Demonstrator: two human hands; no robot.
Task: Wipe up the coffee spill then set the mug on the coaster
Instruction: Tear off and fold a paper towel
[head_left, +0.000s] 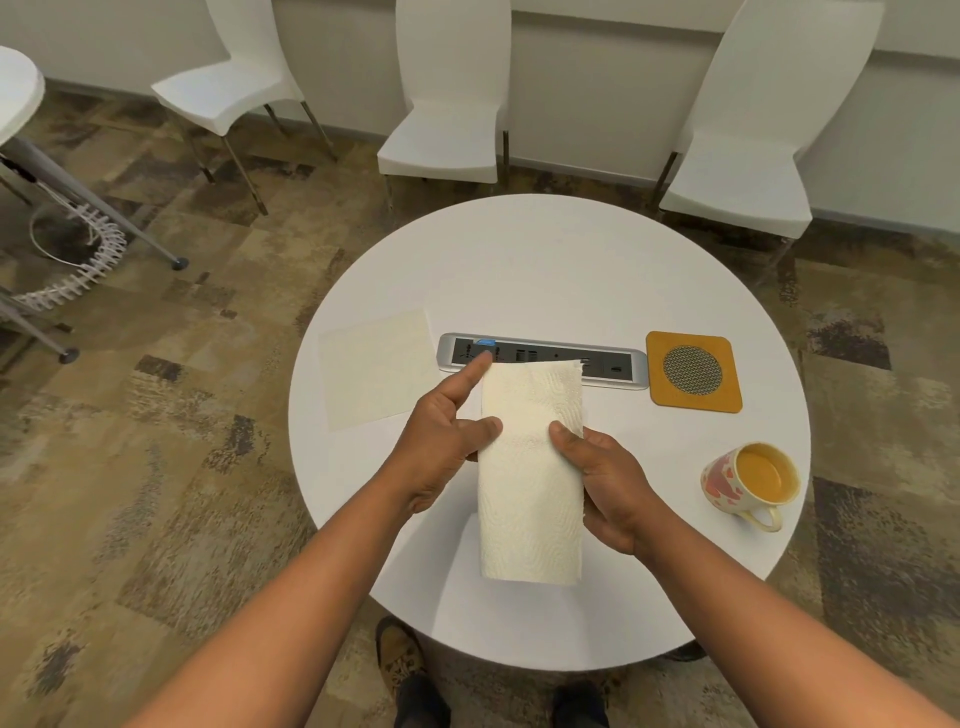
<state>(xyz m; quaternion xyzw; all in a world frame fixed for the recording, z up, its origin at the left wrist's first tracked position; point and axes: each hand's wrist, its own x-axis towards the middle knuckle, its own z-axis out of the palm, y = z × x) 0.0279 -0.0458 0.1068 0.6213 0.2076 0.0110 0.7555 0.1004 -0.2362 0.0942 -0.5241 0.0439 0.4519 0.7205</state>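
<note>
Towel (530, 467): folded strip held above the table (545, 249), pinched at mid-length between both hands, probably being readied for wiping.
Left hand (441, 441): thumb on the strip's left edge, index finger pointing forward, other fingers behind the strip.
Right hand (608, 488): closed on the strip's right edge, thumb on top.
Spill: none discernible; a flat pale sheet (376, 366) lies forward-left of the left hand.
Mug (748, 480): right of the right hand, upright, holding coffee.
Coaster (693, 371): forward-right of the right hand, bare, apart from the mug.
</note>
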